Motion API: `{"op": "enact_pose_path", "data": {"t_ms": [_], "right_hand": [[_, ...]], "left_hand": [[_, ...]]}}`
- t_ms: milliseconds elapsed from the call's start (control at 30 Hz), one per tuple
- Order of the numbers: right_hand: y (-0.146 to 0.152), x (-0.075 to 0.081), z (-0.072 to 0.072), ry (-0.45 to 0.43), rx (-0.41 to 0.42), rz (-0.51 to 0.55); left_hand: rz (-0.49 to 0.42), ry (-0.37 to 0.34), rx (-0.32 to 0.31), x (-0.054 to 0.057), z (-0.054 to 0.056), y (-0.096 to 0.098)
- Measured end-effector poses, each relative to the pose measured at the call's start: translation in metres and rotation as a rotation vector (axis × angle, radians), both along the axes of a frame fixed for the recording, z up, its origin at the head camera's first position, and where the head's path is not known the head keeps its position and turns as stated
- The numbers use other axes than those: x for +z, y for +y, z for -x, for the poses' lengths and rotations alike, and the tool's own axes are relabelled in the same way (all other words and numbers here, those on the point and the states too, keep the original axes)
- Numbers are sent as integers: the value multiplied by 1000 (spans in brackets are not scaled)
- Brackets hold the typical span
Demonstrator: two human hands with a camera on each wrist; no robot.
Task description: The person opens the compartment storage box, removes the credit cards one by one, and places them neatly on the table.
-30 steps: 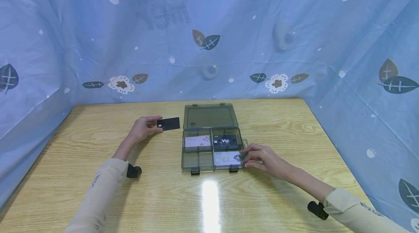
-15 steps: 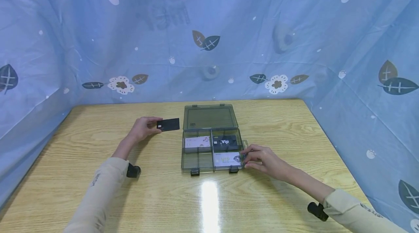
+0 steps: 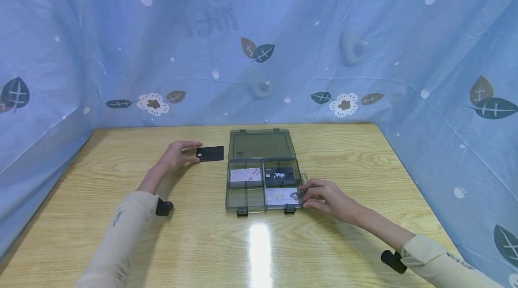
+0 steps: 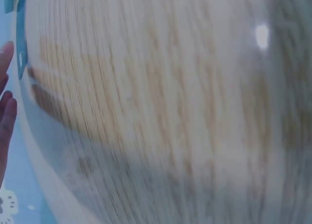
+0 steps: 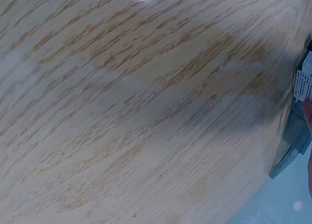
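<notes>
My left hand [image 3: 178, 155] pinches a black bank card [image 3: 211, 153] with a chip at its end, held left of a smoky see-through plastic box [image 3: 236, 209]. In the left wrist view, fingers [image 4: 6, 121] and the card's edge [image 4: 21, 34] show at the far left. The box lies open, its lid [image 3: 262, 144] laid back. A pale card [image 3: 245, 174], a dark Vip card [image 3: 279, 174] and a white VIP card [image 3: 281, 196] lie in three compartments; the front left one shows no card. My right hand [image 3: 328, 196] holds the box's right side, fingers bent.
Two dark latches [image 3: 289, 209] stick out from the box's front edge. The box stands on a wood-grain table [image 3: 194, 243] that shines near its front. Blue patterned cloth [image 3: 259, 18] hangs behind the table and along both sides.
The whole head view has shifted slightly. My left hand keeps the black card in nearly the same place, and my right hand stays at the box's side.
</notes>
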State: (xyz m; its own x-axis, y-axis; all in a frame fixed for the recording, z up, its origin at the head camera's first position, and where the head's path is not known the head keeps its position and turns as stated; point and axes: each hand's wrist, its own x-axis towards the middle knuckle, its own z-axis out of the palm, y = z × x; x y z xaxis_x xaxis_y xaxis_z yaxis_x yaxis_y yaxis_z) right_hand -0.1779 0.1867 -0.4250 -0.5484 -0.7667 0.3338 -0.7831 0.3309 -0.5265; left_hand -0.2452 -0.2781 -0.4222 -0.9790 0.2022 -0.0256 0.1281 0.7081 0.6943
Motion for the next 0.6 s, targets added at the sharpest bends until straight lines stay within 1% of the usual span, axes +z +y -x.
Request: {"op": "enact_pose_path", "data": {"t_ms": [67,133,167,267,333,467,533,600], "right_hand": [[0,0,0,-1,1,1],[1,1,0,0,3,3],[1,1,0,2,4,6],[0,1,0,14,5,13],[0,1,0,23,5,15],[0,1,1,23,8,17],[0,0,1,19,9,16],[0,0,1,13,9,13]], "left_hand": [[-28,21,-6,1,-1,1],[-92,50,-4,5,-4,6],[-129,63,1,8,-6,10],[-246,83,-12,16,-12,27],[-329,62,-19,19,-18,39],[-471,-2,-27,21,-28,60],[-497,-14,-21,22,-34,69],[-498,-16,-26,24,-40,77]]}}
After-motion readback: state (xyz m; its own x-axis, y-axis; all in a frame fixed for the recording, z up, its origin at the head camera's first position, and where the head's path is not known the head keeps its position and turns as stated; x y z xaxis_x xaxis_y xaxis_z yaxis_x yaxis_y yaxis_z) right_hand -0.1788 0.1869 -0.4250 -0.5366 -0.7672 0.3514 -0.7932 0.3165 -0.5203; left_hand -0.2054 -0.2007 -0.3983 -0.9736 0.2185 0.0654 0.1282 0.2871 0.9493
